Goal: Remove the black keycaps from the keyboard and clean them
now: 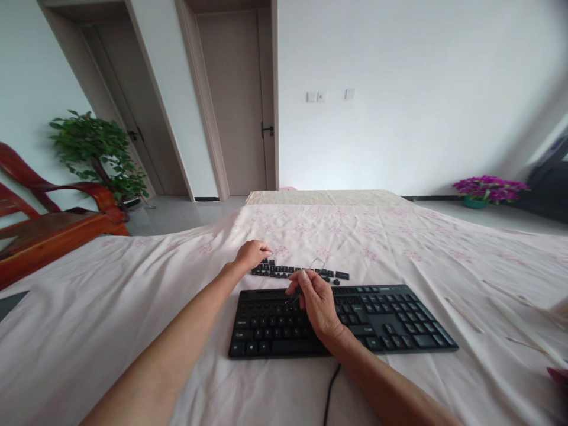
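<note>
Keyboard [390,322] black, full-size, flat on the surface [133,296], just in front of me, long edge facing me. Its cable [329,395] runs off the near edge toward me, between my forearms.

My right hand [318,305] sits over the upper-middle key rows, fingers curled, pinching a small dark tool [294,296] whose tip points down-left onto the keys. Can't tell exactly what the tool is or whether the tip is touching a key. A thin wire loop [317,262] shows just above that hand; can't tell if it belongs to the tool.

My left hand [251,254] is beyond the keyboard's far-left corner, fingers curled down onto the left end of the loose keycaps [302,273]. Can't tell whether it actually grips one.

Loose keycaps lie in a rough row on the cloth, just past the keyboard's far edge, running from my left hand across to roughly mid-keyboard.

Surface is covered by a pale pink cloth with a faint floral print, wrinkled.

To the right, well apart from the keyboard: several thin pale sticks [464,315] lying on the cloth.

Room behind: red wooden chair [53,225] at left, green potted plant [100,154] next to it, closed door [237,100], purple flowers [488,189] on the floor at right.
</note>
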### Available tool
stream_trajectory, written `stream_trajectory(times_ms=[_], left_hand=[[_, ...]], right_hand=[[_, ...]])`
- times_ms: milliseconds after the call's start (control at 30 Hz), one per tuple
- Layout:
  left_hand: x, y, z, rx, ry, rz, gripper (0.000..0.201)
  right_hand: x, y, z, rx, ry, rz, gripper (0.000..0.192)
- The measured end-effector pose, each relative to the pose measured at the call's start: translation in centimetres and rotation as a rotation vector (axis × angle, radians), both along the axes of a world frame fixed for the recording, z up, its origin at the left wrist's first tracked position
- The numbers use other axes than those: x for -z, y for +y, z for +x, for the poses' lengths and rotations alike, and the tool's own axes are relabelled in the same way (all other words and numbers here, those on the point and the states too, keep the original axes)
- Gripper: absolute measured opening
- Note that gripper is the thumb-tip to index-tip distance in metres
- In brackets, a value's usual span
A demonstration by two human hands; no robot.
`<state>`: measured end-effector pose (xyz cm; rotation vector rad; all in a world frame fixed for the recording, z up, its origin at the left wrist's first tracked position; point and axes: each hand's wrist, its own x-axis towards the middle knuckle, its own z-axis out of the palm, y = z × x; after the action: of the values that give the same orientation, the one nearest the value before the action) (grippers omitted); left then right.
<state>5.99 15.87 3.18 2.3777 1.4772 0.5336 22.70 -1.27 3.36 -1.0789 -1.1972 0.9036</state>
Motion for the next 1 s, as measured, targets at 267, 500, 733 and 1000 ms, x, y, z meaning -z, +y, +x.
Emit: stream_trajectory(times_ms=[267,500,733,1000], left_hand=[[0.69,1.00,-0.65,-0.029,0.091,-0.004,0.020],[0.72,1.00,-0.49,-0.037,0.124,-0.016,0.019],[0.30,0.63,-0.68,-0.002,0.125,-0.045,0.019],[-0.04,0.54,-0.76,0.017,0.089,-0.083,0.022]], right_hand=[[0.00,0.03,0.04,-0.008,0.006,-0.002,0.038],[-0.08,0.03,-0.01,-0.006,0.004,-0.008,0.038],[-0.07,-0.04,0.02,-0.010,0.003,-0.002,0.038],[-0.18,-0.06,0.00,-0.007,0.003,-0.002,0.039]])
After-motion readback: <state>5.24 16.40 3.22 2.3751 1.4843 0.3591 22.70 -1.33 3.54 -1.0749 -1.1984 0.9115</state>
